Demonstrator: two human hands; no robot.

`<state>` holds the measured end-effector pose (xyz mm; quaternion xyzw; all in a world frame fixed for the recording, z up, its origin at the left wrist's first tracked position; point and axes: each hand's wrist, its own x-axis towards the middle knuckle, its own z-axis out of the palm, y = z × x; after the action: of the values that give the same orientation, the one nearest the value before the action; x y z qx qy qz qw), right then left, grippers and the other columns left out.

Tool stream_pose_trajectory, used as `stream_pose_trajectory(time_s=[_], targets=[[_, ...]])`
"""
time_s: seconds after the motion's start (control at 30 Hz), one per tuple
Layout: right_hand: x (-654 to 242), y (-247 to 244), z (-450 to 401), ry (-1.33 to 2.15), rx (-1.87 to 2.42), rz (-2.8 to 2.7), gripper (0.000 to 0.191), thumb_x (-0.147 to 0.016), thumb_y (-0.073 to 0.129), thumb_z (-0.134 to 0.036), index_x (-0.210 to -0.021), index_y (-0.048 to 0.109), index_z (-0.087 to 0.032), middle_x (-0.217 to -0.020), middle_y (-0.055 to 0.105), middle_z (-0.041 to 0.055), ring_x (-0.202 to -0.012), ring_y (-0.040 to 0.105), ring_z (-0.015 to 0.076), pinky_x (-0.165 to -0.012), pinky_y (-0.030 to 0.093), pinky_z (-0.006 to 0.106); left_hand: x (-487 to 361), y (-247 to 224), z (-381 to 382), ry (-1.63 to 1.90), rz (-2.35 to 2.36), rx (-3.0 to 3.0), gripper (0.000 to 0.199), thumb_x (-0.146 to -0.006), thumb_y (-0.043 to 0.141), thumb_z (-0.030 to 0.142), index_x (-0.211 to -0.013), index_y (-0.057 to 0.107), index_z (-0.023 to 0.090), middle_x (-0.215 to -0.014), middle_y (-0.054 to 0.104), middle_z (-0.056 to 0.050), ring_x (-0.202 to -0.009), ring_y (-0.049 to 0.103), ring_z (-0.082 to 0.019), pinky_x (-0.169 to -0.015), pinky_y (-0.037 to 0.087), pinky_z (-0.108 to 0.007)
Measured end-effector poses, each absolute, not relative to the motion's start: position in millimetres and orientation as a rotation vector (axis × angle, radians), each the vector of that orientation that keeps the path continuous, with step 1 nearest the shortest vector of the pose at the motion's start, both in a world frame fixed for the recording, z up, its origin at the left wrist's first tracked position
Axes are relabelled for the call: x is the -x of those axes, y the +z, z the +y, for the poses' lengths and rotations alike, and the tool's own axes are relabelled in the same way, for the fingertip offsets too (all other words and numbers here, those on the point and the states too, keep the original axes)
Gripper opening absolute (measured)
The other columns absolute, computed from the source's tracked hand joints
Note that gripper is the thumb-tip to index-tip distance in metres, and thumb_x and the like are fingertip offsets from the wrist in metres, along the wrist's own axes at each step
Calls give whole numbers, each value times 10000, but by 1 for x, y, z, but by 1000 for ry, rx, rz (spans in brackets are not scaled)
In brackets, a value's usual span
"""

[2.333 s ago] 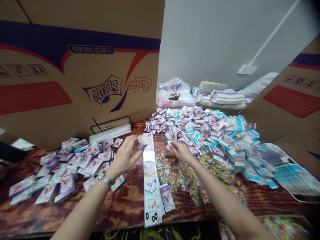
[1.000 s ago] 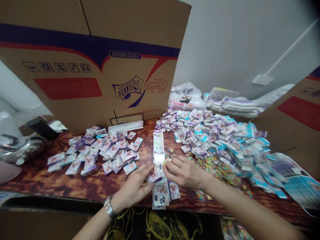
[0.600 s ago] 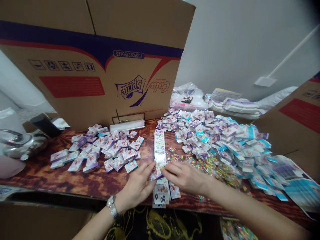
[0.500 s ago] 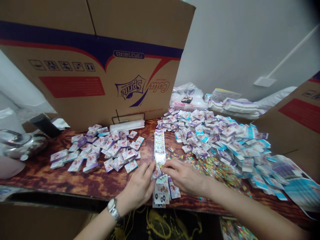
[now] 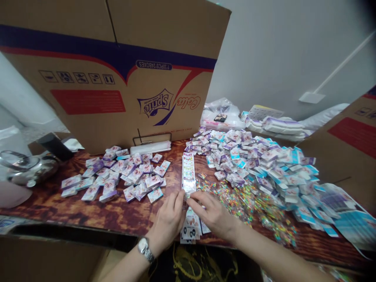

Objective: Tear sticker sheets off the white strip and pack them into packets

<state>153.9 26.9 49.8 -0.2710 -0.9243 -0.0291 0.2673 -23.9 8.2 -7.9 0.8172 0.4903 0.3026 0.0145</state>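
My left hand (image 5: 169, 217) and my right hand (image 5: 216, 214) meet at the front middle of the table, fingertips closed together. Between them is a small white-and-purple box (image 5: 185, 201), mostly covered by my fingers. My left hand grips its side, while my right thumb and fingers pinch at its upper end. Beyond the fingertips lies a strip of printed stickers (image 5: 188, 170). More printed sheets (image 5: 190, 231) lie beneath my hands near the table edge. To the right of my right hand spread small clear packets of colourful bits (image 5: 249, 201).
Small boxes lie grouped on the left (image 5: 136, 172), and a larger heap of boxes (image 5: 235, 150) covers the right. A big cardboard carton (image 5: 102, 129) stands behind, another carton (image 5: 352, 156) at right. A metal kettle (image 5: 35, 168) sits far left. Clear bags (image 5: 221, 113) lie at the back.
My hands have drawn closer together over the small box, which is now more hidden. My right hand has shifted slightly left, and the view has moved a little.
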Motion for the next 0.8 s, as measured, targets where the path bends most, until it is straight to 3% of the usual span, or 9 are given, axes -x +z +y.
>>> stream_pose_trajectory(time_s=[0.27,0.43,0.63,0.8], targets=[[-149,46,31,584,1130,-2179,48,-852,543,-175,-894,547,-198,-811,569,17,-673,563,122,-620,477,229,25,-10,5,955,1504,-2621,503,-842,413,117,-1337,321,118,-1126,534,-162,-1054,543,-268,-856,515,-362],[-147,41,31,626,1147,-2108,63,-837,536,-148,-830,572,-199,-806,592,18,-751,573,142,-678,451,245,24,-13,4,955,1492,-2649,518,-844,409,109,-1351,304,109,-1149,520,-169,-1070,532,-268,-902,491,-376],[-148,45,35,660,1294,-2195,98,-789,572,-158,-701,601,-188,-692,590,2,-650,551,132,-615,415,229,26,-16,3,947,1518,-2757,532,-830,428,83,-1351,318,98,-1133,544,-182,-1057,544,-286,-870,507,-392],[-150,56,38,659,1320,-2306,142,-838,541,-205,-736,639,-190,-717,619,12,-707,568,133,-644,388,220,26,-20,6,1001,1538,-2855,529,-815,455,57,-1332,345,62,-1156,539,-198,-1069,539,-293,-875,505,-393]])
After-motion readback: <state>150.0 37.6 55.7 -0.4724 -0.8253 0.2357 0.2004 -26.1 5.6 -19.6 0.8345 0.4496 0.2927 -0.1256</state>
